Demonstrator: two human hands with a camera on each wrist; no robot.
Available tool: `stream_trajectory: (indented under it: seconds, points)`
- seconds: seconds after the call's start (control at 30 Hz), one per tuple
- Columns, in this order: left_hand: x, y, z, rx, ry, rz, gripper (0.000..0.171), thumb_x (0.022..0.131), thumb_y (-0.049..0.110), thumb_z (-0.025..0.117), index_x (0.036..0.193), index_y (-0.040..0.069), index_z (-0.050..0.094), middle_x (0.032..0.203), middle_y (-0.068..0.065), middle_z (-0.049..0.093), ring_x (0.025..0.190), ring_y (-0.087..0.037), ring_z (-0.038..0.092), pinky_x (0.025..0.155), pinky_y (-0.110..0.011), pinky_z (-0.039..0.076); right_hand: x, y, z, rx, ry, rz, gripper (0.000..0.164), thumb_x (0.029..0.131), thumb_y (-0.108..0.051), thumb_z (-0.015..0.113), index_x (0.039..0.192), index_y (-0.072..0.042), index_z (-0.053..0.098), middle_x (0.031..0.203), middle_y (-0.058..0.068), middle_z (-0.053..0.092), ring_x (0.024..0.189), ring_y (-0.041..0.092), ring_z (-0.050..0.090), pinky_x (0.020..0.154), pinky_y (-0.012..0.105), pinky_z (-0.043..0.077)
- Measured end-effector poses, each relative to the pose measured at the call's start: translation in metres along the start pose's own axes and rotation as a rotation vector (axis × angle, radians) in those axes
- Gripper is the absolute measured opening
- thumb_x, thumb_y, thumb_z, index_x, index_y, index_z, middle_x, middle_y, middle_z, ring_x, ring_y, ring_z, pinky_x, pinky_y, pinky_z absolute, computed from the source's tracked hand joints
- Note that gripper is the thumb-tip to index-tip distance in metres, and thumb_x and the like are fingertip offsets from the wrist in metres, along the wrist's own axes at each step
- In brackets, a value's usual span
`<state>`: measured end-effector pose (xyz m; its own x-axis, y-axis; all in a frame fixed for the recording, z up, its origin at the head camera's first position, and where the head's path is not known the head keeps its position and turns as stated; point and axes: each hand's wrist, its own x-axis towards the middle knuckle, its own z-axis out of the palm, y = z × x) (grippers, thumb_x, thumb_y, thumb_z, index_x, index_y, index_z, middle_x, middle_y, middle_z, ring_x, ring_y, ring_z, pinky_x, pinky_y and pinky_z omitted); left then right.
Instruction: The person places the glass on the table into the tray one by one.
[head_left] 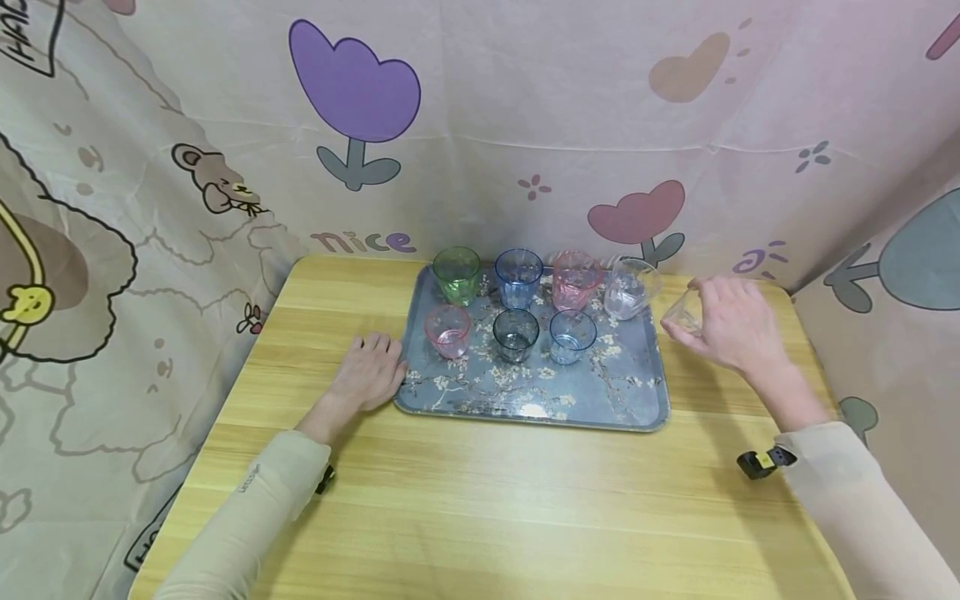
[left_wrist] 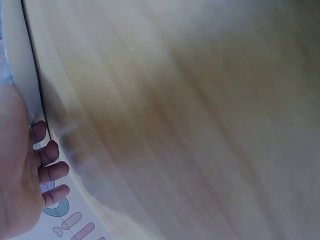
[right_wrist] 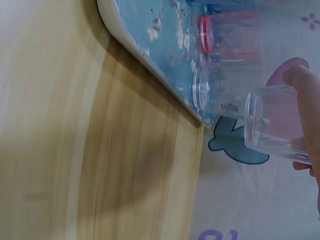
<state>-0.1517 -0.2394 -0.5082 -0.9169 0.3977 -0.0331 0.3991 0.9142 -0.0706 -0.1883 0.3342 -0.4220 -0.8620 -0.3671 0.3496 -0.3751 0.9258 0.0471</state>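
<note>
My right hand (head_left: 735, 323) grips a clear glass (head_left: 682, 312) to the right of the tray; in the right wrist view this glass (right_wrist: 274, 120) is held above the table, apart from the tray. On the patterned grey-blue tray (head_left: 600, 404) stand several tinted glasses. Along its back are a green glass (head_left: 457, 277), a blue glass (head_left: 519, 280), a pink glass (head_left: 576, 282) and another clear glass (head_left: 628, 290). In front are a smaller pink glass (head_left: 448, 332), a dark grey glass (head_left: 516, 336) and a light blue glass (head_left: 572, 337). My left hand (head_left: 367, 371) rests against the tray's left edge.
The tray lies toward the back of a wooden table (head_left: 480, 508). A printed curtain (head_left: 480, 100) hangs right behind the table and along its sides. Small black devices sit on both wrists, the right one (head_left: 765, 461) showing more fully.
</note>
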Motion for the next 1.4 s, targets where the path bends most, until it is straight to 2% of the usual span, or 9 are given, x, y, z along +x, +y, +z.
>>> stream_trajectory:
  seconds: [0.33,0.67,0.83,0.97,1.1,1.3,1.4]
  points:
    - [0.0,-0.001,0.001,0.01,0.004,0.004,0.034,0.108,0.035,0.043,0.111,0.003,0.054,0.113,-0.02,0.063,0.111,-0.037,0.057,0.091,-0.049,0.043,-0.002,-0.013,0.016,0.019,0.108,-0.108,0.079,0.088,-0.065,0.06,0.116,0.009,0.063,0.096,0.029,0.071,0.085,0.045,0.067,0.071,0.053,0.051]
    - [0.0,-0.001,0.001,0.023,0.003,0.004,0.035,0.108,0.035,0.042,0.113,0.003,0.054,0.115,-0.02,0.064,0.113,-0.037,0.058,0.092,-0.049,0.043,0.0,-0.033,0.03,0.002,0.093,-0.192,0.076,0.085,-0.059,0.066,0.118,0.009,0.062,0.096,0.025,0.07,0.087,0.044,0.068,0.075,0.054,0.055]
    - [0.0,-0.001,0.0,0.007,-0.003,0.001,0.034,0.108,0.035,0.043,0.113,0.003,0.054,0.116,-0.02,0.064,0.114,-0.037,0.057,0.093,-0.05,0.043,-0.001,-0.039,0.04,-0.003,0.15,-0.249,0.081,0.091,-0.065,0.055,0.117,0.012,0.062,0.095,0.025,0.07,0.084,0.044,0.068,0.073,0.053,0.055]
    - [0.0,0.0,0.0,0.002,-0.006,0.0,0.034,0.109,0.035,0.043,0.113,0.003,0.054,0.116,-0.021,0.064,0.115,-0.037,0.057,0.094,-0.051,0.043,-0.001,-0.045,0.046,-0.01,0.163,-0.274,0.085,0.096,-0.068,0.045,0.117,0.012,0.063,0.096,0.025,0.069,0.084,0.043,0.067,0.075,0.053,0.056]
    - [0.0,0.0,0.001,0.002,-0.002,0.0,0.034,0.108,0.035,0.043,0.113,0.003,0.055,0.116,-0.02,0.064,0.115,-0.038,0.057,0.094,-0.051,0.043,0.0,-0.05,0.05,-0.011,0.157,-0.301,0.084,0.095,-0.067,0.047,0.119,0.012,0.063,0.098,0.025,0.069,0.087,0.044,0.067,0.082,0.054,0.057]
    - [0.0,-0.001,0.001,-0.002,0.001,-0.002,0.035,0.108,0.035,0.043,0.114,0.003,0.055,0.117,-0.021,0.064,0.115,-0.038,0.058,0.095,-0.051,0.043,0.001,-0.056,0.057,-0.003,0.159,-0.317,0.083,0.095,-0.069,0.047,0.119,0.01,0.062,0.097,0.024,0.068,0.085,0.042,0.066,0.081,0.053,0.056]
    - [0.0,-0.001,0.001,-0.005,0.002,-0.003,0.035,0.108,0.035,0.044,0.113,0.003,0.055,0.116,-0.021,0.065,0.114,-0.038,0.058,0.094,-0.05,0.044,0.002,-0.059,0.059,-0.002,0.149,-0.313,0.08,0.092,-0.067,0.053,0.118,0.009,0.062,0.095,0.023,0.068,0.085,0.041,0.066,0.081,0.051,0.055]
